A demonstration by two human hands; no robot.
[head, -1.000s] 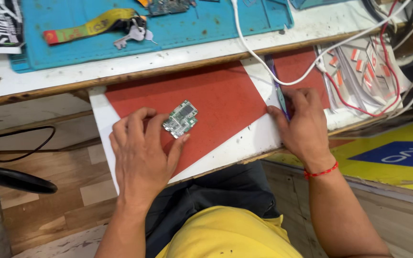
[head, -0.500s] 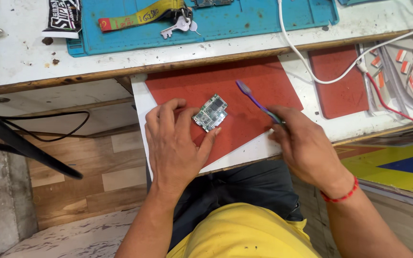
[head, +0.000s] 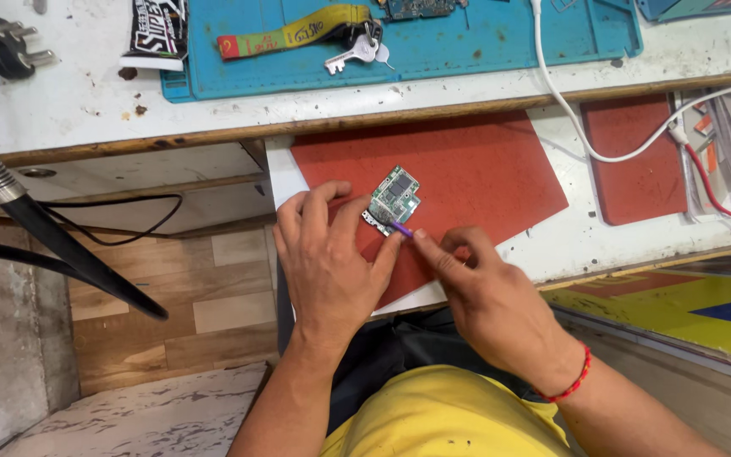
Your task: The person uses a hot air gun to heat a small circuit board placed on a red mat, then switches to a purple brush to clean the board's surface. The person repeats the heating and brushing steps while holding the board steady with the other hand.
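A small green circuit board (head: 394, 200) lies on a red mat (head: 467, 169) on a pull-out white shelf. My left hand (head: 325, 254) rests on the mat and steadies the board's near left edge with its fingertips. My right hand (head: 488, 296) grips a thin purple brush (head: 402, 228), most of it hidden inside the fist. The brush's tip touches the board's lower edge.
A blue work mat (head: 484, 46) lies on the white bench above, with a key on a yellow lanyard (head: 298, 35) and another board at its top. A white cable (head: 568, 110), a second red mat (head: 636, 156) and a black flexible arm (head: 52, 237) are around.
My right hand has brought the purple brush left from the mat's right side to the board's lower edge. My left hand stays on the board.
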